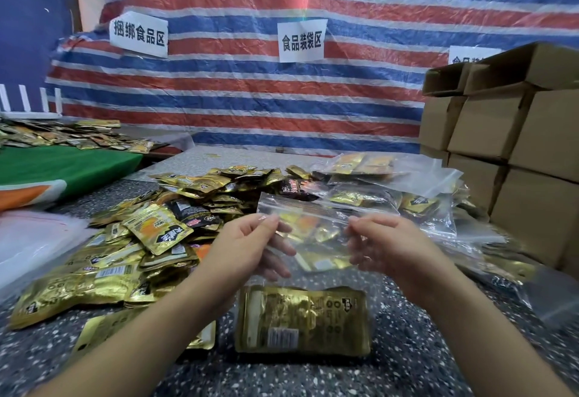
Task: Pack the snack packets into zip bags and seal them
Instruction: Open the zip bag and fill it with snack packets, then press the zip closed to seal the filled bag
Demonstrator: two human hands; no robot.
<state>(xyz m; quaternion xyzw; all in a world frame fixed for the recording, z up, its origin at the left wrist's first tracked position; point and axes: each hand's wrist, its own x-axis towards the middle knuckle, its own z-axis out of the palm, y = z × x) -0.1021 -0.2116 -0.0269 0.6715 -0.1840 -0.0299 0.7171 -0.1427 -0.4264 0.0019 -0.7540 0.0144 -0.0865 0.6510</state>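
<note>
Clear plastic zip bag (pixel 313 233) (gold snack packets (pixel 302 320) sunk in its near end), pinched at the top by left hand (pixel 247 246) and right hand (pixel 385 244).

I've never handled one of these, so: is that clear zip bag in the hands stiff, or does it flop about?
Probably floppy: the zip bag wrinkles and sags between the left hand and right hand. Likely bottom-heavy, since the gold packets sit low inside it. The glossy film may be a bit slippery.
</note>
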